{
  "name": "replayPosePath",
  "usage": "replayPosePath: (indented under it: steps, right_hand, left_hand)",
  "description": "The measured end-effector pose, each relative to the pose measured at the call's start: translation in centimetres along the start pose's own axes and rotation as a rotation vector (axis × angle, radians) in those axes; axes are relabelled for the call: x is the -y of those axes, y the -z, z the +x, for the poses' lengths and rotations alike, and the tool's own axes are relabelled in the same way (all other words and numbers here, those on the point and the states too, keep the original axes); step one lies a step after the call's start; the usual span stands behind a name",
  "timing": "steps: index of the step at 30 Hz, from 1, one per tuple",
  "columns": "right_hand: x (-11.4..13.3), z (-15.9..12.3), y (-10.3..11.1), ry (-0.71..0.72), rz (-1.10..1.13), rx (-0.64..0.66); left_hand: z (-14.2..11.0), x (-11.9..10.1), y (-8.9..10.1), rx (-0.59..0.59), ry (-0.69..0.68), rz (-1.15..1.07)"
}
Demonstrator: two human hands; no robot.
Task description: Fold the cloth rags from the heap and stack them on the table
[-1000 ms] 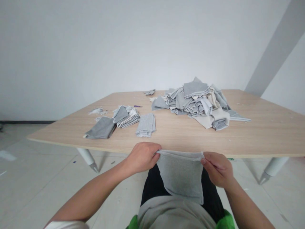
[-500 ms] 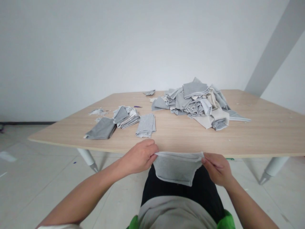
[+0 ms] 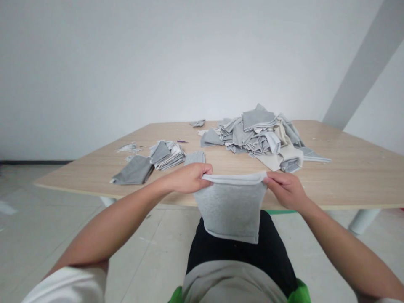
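Observation:
A light grey cloth (image 3: 229, 208) hangs folded in front of me, above my lap and level with the near edge of the wooden table (image 3: 347, 176). My left hand (image 3: 186, 177) pinches its top left corner. My right hand (image 3: 284, 189) pinches the top right corner. Both hands are closed on the cloth's upper edge and hold it taut between them.
A large heap of grey and cream cloths (image 3: 261, 134) lies at the table's far middle. Folded grey cloths (image 3: 134, 170) and a small stack (image 3: 167, 153) lie at the left, another folded one (image 3: 195, 158) just behind my left hand. Scraps (image 3: 128, 147) lie further left.
Both hands have risen with the cloth, from below the table's edge to level with it. The cloth, bunched up half a second ago, now hangs down flat again.

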State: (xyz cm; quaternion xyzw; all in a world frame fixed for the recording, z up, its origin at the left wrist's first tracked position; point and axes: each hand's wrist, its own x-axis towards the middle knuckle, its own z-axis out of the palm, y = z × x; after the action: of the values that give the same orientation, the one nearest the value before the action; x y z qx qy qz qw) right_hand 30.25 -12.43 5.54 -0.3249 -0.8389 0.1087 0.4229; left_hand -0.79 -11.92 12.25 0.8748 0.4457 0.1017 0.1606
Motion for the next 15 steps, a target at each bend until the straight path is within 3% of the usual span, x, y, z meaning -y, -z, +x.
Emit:
replayPosePath:
  steps: [4,6,10,15]
  right_hand:
    - [-0.5,3.5,1.4,-0.014,0.010,-0.024]
    - [-1.0,5.2,1.9,-0.012,0.008,-0.021]
    - [-2.4,9.0,2.3,-0.002,-0.068,-0.055]
    - [-3.9,12.9,2.6,0.022,-0.187,-0.153]
  left_hand:
    - [1.9,0.3,2.5,0.074,-0.005,-0.028]
    - [3.3,0.9,3.3,0.055,-0.027,-0.011]
    - [7.2,2.7,4.0,-0.197,-0.078,0.180]
    - [10.4,3.6,3.9,-0.451,0.056,0.483]
